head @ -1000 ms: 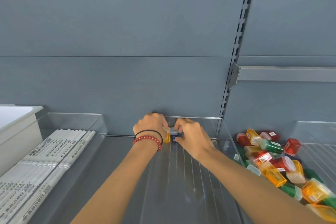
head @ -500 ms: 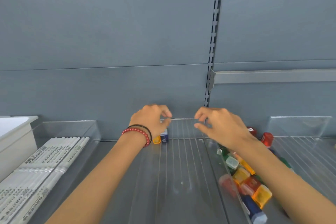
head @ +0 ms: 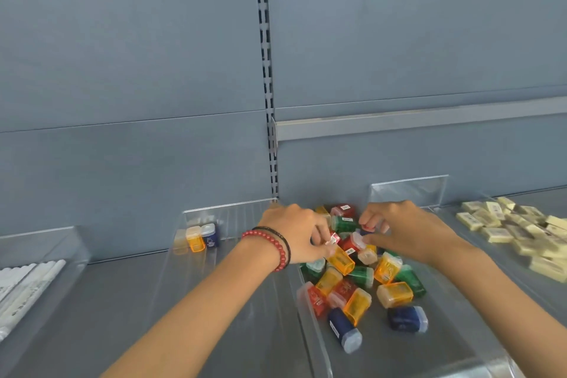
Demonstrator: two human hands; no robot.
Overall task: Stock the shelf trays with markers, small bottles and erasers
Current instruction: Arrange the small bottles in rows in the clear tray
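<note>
A heap of small bottles (head: 362,282) in red, orange, green and blue fills a clear tray (head: 316,344) at centre right. My left hand (head: 299,233), with bead bracelets at the wrist, reaches into the heap and pinches an orange bottle (head: 341,261). My right hand (head: 402,228) is over the back of the heap, its fingers curled round a small red bottle (head: 368,227). In the middle tray (head: 230,205), an orange bottle (head: 195,239) and a blue bottle (head: 210,235) stand upright at the back left. White markers (head: 21,282) lie at far left. Pale erasers (head: 521,233) lie at far right.
The grey back panel carries a slotted upright (head: 266,77) and a horizontal rail (head: 414,121). A low clear divider (head: 409,189) stands behind the bottle heap. The trays sit side by side on a grey shelf (head: 116,291).
Both hands left the two bottles standing in the middle tray and moved right into the bottle heap, where they now take hold of bottles. The view swung right, bringing the erasers in.
</note>
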